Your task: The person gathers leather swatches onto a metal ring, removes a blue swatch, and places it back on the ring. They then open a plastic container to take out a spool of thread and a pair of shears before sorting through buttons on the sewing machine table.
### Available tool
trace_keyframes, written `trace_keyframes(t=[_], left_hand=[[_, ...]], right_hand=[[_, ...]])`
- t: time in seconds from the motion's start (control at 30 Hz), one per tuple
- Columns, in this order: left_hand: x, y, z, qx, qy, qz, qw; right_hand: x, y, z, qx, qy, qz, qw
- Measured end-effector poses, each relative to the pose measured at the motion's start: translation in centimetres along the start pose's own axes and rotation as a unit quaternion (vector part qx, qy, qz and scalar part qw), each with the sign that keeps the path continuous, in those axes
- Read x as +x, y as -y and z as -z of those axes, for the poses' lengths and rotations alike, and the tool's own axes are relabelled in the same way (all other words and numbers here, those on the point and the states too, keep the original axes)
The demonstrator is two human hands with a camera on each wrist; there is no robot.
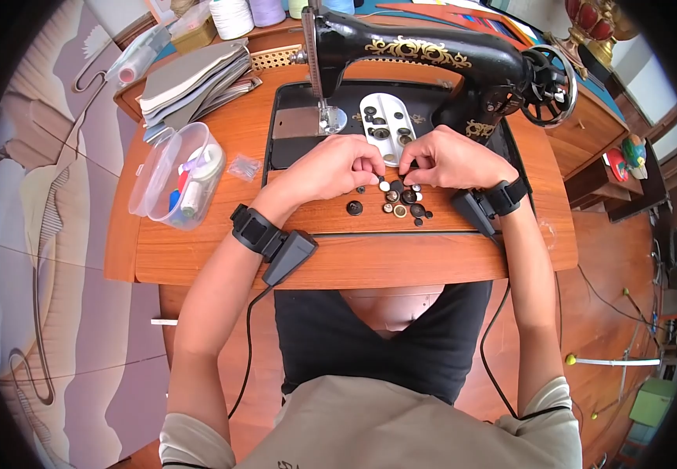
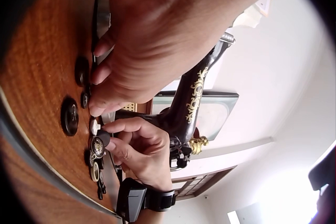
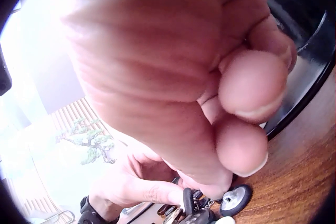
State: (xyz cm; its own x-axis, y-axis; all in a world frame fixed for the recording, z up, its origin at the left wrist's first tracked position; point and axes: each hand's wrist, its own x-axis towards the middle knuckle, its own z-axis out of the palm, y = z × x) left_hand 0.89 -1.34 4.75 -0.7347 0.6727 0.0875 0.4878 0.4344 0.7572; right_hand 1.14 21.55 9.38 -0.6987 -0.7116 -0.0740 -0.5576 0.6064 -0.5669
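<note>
In the head view, the left hand is curled with thumb and index finger together at a small dark button, largely hidden. The right hand is beside it, above the button pile. Seen from the left wrist, the right hand pinches a dark round button between thumb and index finger. A metallic-faced button and a white button lie close by. A larger black button lies apart to the left. Beyond the hands, a white divided tray holds dark buttons.
A black sewing machine stands behind the tray. Left on the wooden table are an open clear box of sewing supplies, a small clear packet and stacked fabric swatches. Thread cones stand at the back.
</note>
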Motion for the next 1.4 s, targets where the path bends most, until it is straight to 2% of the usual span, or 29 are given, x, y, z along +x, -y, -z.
trace_keyframes(t=[0.4, 0.57, 0.73, 1.03, 1.2, 1.3, 1.37, 1.4], left_hand=[[0.0, -0.2, 0.0, 0.018, 0.014, -0.010, 1.000], [-0.1, -0.4, 0.2, 0.014, 0.019, -0.007, 1.000], [-0.1, -0.1, 0.0, 0.025, 0.010, -0.017, 0.999], [-0.2, -0.4, 0.1, 0.026, -0.005, 0.009, 1.000], [0.0, 0.0, -0.1, 0.011, -0.010, -0.007, 1.000], [-0.1, 0.2, -0.1, 0.018, -0.017, -0.033, 0.999], [-0.1, 0.2, 0.0, 0.021, -0.018, -0.035, 0.999], [-0.1, 0.1, 0.0, 0.024, -0.016, -0.039, 0.999]], right_hand=[[0.0, 0.3, 0.0, -0.014, -0.006, -0.012, 1.000], [0.2, -0.3, -0.2, 0.006, 0.000, 0.013, 1.000], [0.2, -0.5, -0.4, 0.009, 0.003, 0.004, 1.000], [-0.3, -0.8, 0.3, 0.017, -0.017, -0.025, 0.999], [-0.6, -0.8, 0.8, 0.012, 0.007, -0.031, 0.999], [-1.1, -0.9, 1.6, -0.012, -0.017, -0.032, 0.999], [-1.5, -1.2, 2.0, 0.047, -0.025, -0.089, 0.995], [-1.6, -1.4, 2.1, 0.036, -0.006, -0.103, 0.994]])
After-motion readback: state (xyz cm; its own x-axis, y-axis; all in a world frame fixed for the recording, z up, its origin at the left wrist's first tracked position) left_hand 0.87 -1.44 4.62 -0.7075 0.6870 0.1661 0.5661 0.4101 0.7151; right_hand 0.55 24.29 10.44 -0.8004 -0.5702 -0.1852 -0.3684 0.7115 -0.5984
